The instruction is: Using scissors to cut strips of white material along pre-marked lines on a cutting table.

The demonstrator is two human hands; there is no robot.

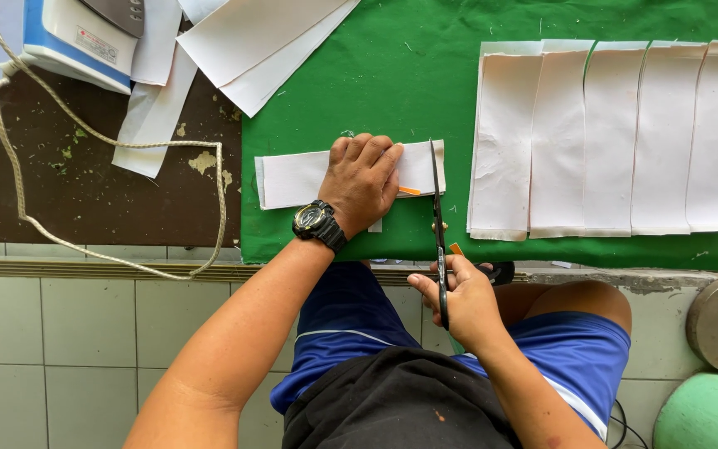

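Scissors (438, 212) with black handles stood with their blades pointing away from the person, set against the right end of a white cloth strip (297, 179) that lay flat and sideways on a green cloth (409, 75) covering the work surface. The right hand (463, 299) was clamped around the scissor handles near the table edge; the blades looked nearly together. The left hand (363, 179), with a black wristwatch (317, 223) on its wrist, pressed palm down on the strip, fingers together and flat. A small orange tab (409, 191) showed just beside the left hand's fingertips. To the right, well apart from the strip, five white cloth pieces (612, 137) lay side by side, overlapping at their edges. Several white sheets (251, 50) lay at the top left, next to a white and blue iron (76, 37). One pale cord (110, 141) looped across a dark brown board (85, 199). The person sat wearing blue shorts (575, 349), above a tiled floor (68, 349).
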